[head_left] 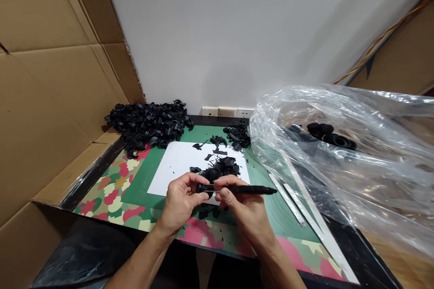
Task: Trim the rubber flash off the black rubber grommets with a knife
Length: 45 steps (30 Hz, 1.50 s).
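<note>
In the head view, my left hand pinches a small round black part between thumb and fingers. My right hand is closed around a slim black-handled tool. A thin metallic strip at the tool's left end meets the black part; whether it is a blade or a shaft I cannot tell. Both hands hover over a white sheet. Just beyond them lies a heap of black scraps, with a rounded black piece partly behind my fingers.
A large pile of curled black pieces sits at the back left, near a cardboard wall. More scraps lie farther back. On the right, a clear plastic bag holds black round parts. White strips lie alongside on the green mat.
</note>
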{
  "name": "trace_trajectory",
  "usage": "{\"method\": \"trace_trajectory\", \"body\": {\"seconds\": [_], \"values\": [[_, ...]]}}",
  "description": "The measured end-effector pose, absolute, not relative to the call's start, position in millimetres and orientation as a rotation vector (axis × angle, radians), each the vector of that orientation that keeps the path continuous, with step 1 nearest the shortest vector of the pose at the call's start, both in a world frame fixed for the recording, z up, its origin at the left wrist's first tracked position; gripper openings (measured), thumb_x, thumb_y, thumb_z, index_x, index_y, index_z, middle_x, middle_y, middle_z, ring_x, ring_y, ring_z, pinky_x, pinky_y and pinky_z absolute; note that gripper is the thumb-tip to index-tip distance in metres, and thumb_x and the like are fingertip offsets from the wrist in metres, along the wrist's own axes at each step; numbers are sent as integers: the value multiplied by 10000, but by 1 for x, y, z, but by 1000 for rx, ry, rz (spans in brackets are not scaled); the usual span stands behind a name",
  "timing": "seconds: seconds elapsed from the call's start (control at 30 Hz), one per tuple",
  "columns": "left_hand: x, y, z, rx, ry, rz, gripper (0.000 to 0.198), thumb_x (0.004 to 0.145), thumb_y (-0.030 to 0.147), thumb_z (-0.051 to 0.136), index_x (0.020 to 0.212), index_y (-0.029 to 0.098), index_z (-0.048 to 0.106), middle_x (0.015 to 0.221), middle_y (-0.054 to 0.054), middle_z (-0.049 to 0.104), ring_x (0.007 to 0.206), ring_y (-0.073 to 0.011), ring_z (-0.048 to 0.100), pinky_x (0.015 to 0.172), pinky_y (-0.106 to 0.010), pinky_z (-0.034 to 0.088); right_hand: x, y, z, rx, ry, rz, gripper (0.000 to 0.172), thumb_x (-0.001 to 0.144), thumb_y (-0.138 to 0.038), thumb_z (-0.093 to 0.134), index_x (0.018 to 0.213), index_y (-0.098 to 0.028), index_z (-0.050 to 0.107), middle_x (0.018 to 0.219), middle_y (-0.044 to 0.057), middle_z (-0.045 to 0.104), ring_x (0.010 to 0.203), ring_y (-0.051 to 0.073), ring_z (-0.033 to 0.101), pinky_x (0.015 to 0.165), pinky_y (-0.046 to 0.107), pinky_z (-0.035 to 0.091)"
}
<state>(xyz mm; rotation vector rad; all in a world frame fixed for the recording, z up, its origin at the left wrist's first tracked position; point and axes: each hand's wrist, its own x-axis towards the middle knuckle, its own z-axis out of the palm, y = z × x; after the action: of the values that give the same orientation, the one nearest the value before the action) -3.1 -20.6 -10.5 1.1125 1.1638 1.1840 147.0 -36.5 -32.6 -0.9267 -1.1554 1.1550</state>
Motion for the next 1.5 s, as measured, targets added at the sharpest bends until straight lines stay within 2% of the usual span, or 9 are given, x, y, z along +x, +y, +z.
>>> {"method": "trace_trajectory", "body": {"seconds": [0.2, 0.37, 0.7, 0.87, 1.03, 1.23, 1.33, 1.4, 1.5], "values": [[-3, -20, -11, 1068, 1149, 1139, 232, 520, 109, 742, 746, 142, 704, 717, -27, 685, 646, -131, 582, 590, -226, 444, 148, -40, -36, -886, -959, 1171, 268, 754, -453, 726, 832, -198, 724, 815, 46, 657, 596, 150, 613, 544, 287, 529], [-3, -21, -12, 1092, 1164, 1120, 230, 534, 123, 744, 761, 140, 709, 705, -27, 674, 585, -108, 538, 533, -209, 396, 148, -41, -36, -887, -1018, 1084, 208, 753, -403, 739, 801, -201, 733, 829, 58, 670, 610, 155, 615, 568, 301, 547], [-2, -22, -9, 1048, 1156, 1121, 230, 512, 104, 744, 736, 136, 702, 715, -34, 689, 571, -100, 538, 506, -195, 403, 147, -41, -40, -873, -931, 1155, 199, 746, -397, 747, 793, -204, 736, 774, 32, 684, 561, 145, 648, 567, 290, 567], [-2, -21, -10, 1028, 1144, 1123, 231, 511, 91, 738, 736, 133, 704, 703, -29, 691, 556, -93, 539, 493, -186, 416, 145, -43, -40, -867, -996, 1113, 151, 776, -367, 726, 784, -216, 732, 833, 33, 681, 571, 141, 649, 570, 288, 560], [1, -25, -11, 994, 1122, 1127, 227, 508, 130, 764, 729, 133, 710, 665, -26, 680, 518, -86, 514, 458, -182, 407, 142, -43, -38, -835, -1205, 778, 136, 849, -306, 652, 765, -213, 704, 766, 49, 676, 595, 162, 638, 548, 291, 535], [1, -31, -10, 1007, 1119, 1114, 192, 506, 102, 746, 693, 130, 713, 696, -34, 673, 576, -91, 520, 500, -174, 404, 174, -23, -34, -1026, -1245, -26, 60, 824, -192, 666, 770, -213, 677, 759, 37, 694, 716, 190, 669, 678, 330, 545], [-4, -29, -14, 1042, 1179, 1116, 225, 520, 113, 734, 745, 120, 729, 560, 21, 556, 489, -55, 393, 441, -160, 308, 177, -23, -34, -1083, -1150, 256, 78, 829, -268, 666, 803, -195, 674, 756, 32, 677, 613, 172, 659, 581, 311, 543], [-6, -27, -16, 1050, 1188, 1127, 236, 528, 130, 737, 764, 118, 729, 538, 34, 511, 491, -55, 375, 445, -162, 289, 170, -29, -35, -1061, -1084, 572, 131, 829, -315, 668, 842, -185, 675, 684, 13, 655, 507, 149, 626, 498, 283, 524], [-8, -26, -16, 1051, 1191, 1123, 248, 524, 146, 743, 769, 114, 721, 537, 35, 495, 506, -65, 394, 463, -169, 298, 155, -39, -38, -966, -1006, 840, 150, 814, -328, 687, 849, -182, 687, 675, 7, 652, 476, 135, 613, 478, 269, 518]]}}
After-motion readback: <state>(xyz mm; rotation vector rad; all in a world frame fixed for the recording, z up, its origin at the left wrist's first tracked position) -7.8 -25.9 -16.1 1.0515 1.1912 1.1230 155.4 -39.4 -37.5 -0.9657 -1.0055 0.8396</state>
